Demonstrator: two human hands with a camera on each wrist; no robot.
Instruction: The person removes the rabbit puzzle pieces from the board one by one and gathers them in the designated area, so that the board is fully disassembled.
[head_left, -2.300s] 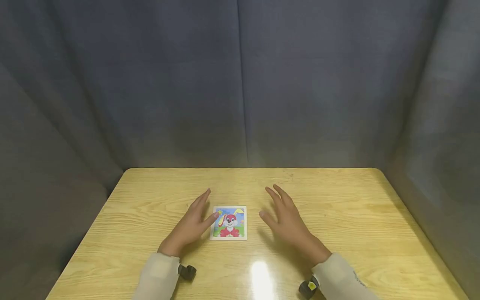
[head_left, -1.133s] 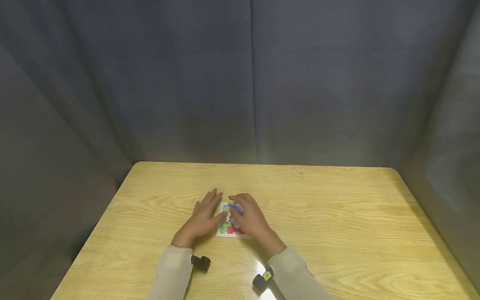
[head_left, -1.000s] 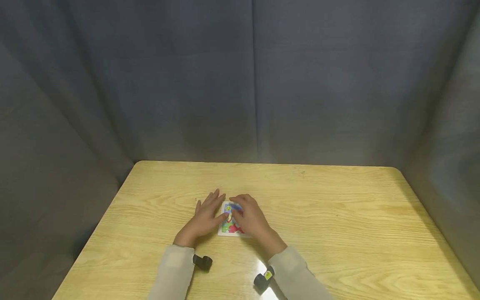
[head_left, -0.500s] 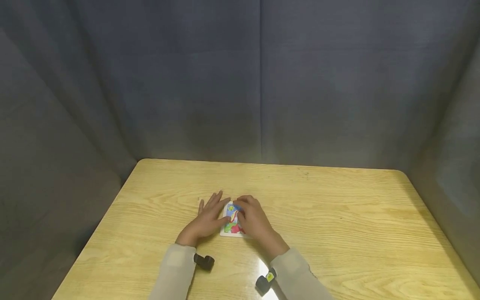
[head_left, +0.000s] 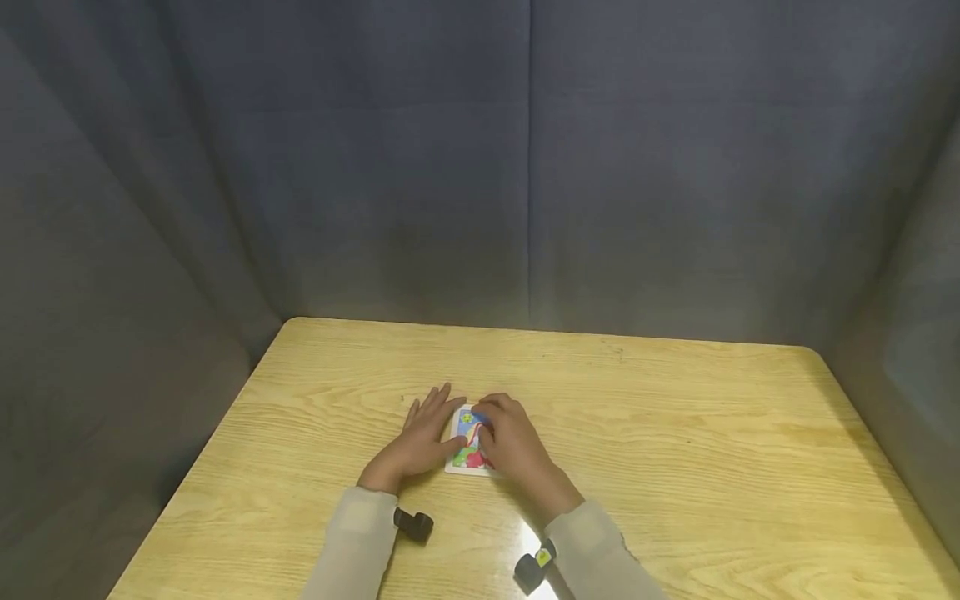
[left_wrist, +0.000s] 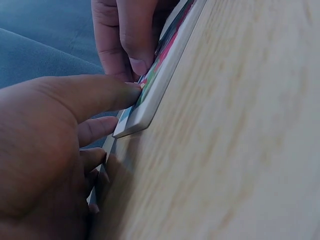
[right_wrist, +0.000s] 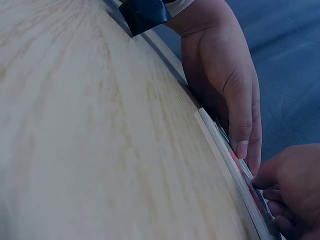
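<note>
A small square board point(head_left: 468, 458) with a white frame and a colourful rabbit picture lies flat on the table. My left hand point(head_left: 420, 440) rests at its left side, fingers fairly straight and spread, the thumb on the picture's left margin. In the left wrist view, that thumb lies over the board's point(left_wrist: 146, 111) corner and the index finger is close by its edge. My right hand point(head_left: 519, 440) covers the picture's right part, thumb and bent fingers touching its face. Whether they pinch anything is hidden. In the right wrist view, the board point(right_wrist: 235, 172) stays low against the tabletop.
The wood-grain table point(head_left: 675, 433) has rounded far corners. Dark grey curtains point(head_left: 375, 167) hang behind it and on both sides. Each wrist carries a small black camera, such as the left wrist camera point(head_left: 415, 526). Bright glare shows near the right wrist.
My right hand has come left from beside the board onto its picture, and its fingers have bent. My left hand has settled at the left edge. Over the last second the hands barely shift.
</note>
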